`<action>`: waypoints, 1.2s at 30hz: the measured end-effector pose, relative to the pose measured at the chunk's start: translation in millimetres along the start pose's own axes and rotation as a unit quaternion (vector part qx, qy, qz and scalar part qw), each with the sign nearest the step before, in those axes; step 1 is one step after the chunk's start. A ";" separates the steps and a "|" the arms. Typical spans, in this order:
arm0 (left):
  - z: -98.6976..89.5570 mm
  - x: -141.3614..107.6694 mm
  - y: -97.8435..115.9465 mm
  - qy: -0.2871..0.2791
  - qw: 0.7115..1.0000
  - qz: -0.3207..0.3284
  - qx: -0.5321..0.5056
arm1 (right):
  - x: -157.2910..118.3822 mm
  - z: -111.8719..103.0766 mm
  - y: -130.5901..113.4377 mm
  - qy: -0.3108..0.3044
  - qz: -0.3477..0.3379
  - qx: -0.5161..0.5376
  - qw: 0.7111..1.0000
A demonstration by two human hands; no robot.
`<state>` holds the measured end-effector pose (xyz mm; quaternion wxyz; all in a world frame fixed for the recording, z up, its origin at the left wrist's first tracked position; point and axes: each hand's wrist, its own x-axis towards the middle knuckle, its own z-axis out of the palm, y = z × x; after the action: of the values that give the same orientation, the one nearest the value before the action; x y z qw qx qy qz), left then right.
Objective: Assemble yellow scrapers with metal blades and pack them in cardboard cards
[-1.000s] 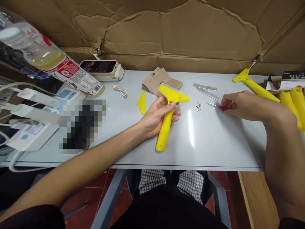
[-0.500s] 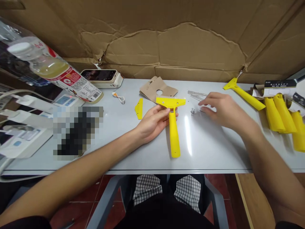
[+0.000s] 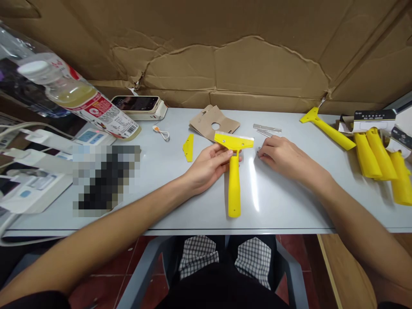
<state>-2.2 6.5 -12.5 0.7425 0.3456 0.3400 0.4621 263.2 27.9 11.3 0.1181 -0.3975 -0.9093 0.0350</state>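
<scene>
My left hand (image 3: pixel 210 168) is closed on the neck of a yellow scraper (image 3: pixel 234 184), its wide head toward the cardboard and its handle toward me. Clear edging shows along the head. My right hand (image 3: pixel 279 155) rests on the table with its fingertips together at a small pile of screws (image 3: pixel 259 150), mostly hidden behind them; whether a screw is between the fingers cannot be made out. Just beyond that hand lie thin metal blades (image 3: pixel 267 129). A loose yellow plate (image 3: pixel 188 148) lies left of the scraper, and folded brown card (image 3: pixel 214 122) lies behind it.
Another yellow scraper (image 3: pixel 328 129) lies at the right, beside several yellow handles (image 3: pixel 368 154) and black-and-white packaging (image 3: pixel 374 120). On the left are a drink bottle (image 3: pixel 96 107), a phone (image 3: pixel 138 104), a short cable (image 3: pixel 162 132) and power strips (image 3: pixel 32 184). Cardboard (image 3: pixel 180 64) stands behind.
My right hand has moved down and left onto the screws, and its fingers have come together. The scraper in my left hand has tilted slightly, its head a little farther right.
</scene>
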 end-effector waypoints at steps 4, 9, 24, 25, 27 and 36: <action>1.8 -3.4 -2.2 -0.016 0.998 0.002 0.053 | -2.7 -13.3 0.3 0.053 -0.016 0.013 0.998; 7.1 -9.7 -1.1 -0.034 0.990 0.015 0.139 | -2.8 -23.6 -13.2 0.142 -0.061 0.107 0.982; 10.8 -12.4 3.2 -0.062 0.976 0.039 0.206 | 2.0 -5.4 -25.7 0.141 -0.083 0.074 0.984; 11.0 -12.3 3.3 -0.063 0.976 0.040 0.206 | 2.1 -4.9 -26.2 0.138 -0.078 0.075 0.984; 11.5 -12.2 3.5 -0.063 0.976 0.041 0.205 | 2.1 -4.2 -26.9 0.131 -0.064 0.077 0.986; 9.8 -11.0 1.6 -0.059 0.981 0.031 0.179 | -1.1 -10.4 -23.8 0.147 -0.061 0.082 0.984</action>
<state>1.4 -5.0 -4.0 0.6727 0.5104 0.3617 0.3951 249.5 10.6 24.9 0.2842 -0.3309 -0.8988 0.0432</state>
